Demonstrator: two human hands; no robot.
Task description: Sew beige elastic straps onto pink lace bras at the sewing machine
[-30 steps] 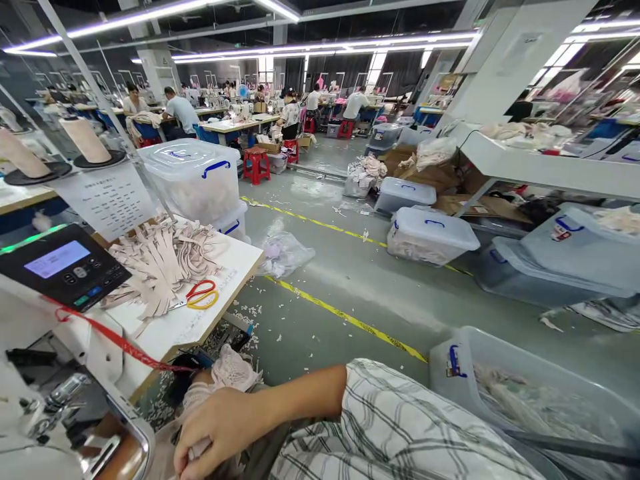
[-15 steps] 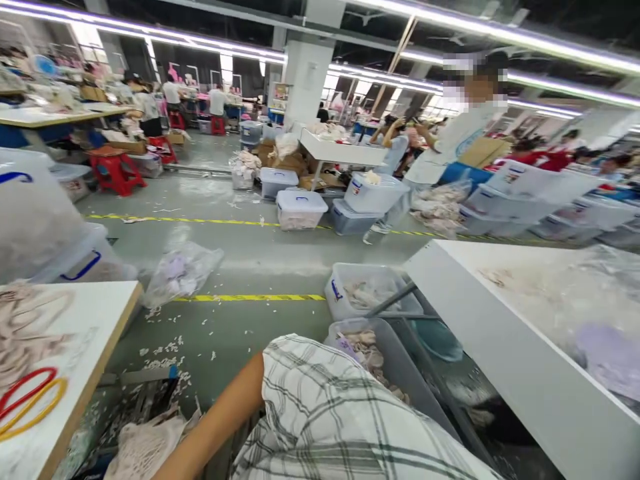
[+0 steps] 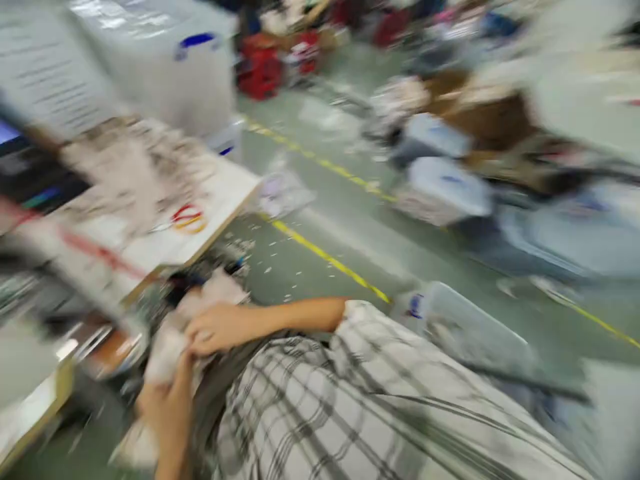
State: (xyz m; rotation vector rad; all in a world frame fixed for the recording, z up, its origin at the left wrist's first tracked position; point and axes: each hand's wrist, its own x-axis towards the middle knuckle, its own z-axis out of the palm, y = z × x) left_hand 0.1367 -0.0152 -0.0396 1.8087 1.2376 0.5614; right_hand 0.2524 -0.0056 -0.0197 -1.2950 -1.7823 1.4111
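Both of my hands are at a pale beige fabric piece (image 3: 165,350) at the lower left of the head view, blurred by motion. My right hand (image 3: 220,327), on the arm coming from the plaid sleeve, has its fingers curled and closed on the upper part of the cloth. Below it, my left hand (image 3: 167,407) pinches the same cloth, thumb upward. The cloth hangs down past the left hand. Beyond the hands, scissors (image 3: 187,219) with red and yellow handles lie on a white tabletop (image 3: 225,190), beside a heap of beige fabric pieces (image 3: 135,167).
Large translucent bins (image 3: 160,73) stand behind the table. A plastic bag (image 3: 283,190) and scraps lie on the floor by yellow tape (image 3: 330,257). An open bin (image 3: 470,327) is to the right, with lidded boxes (image 3: 447,190) farther off. A machine part (image 3: 107,347) shows at the left.
The view has swung left and down. Both hands and the fabric they hold are now in view, where before only my right forearm showed. The scissors lie in the same place.
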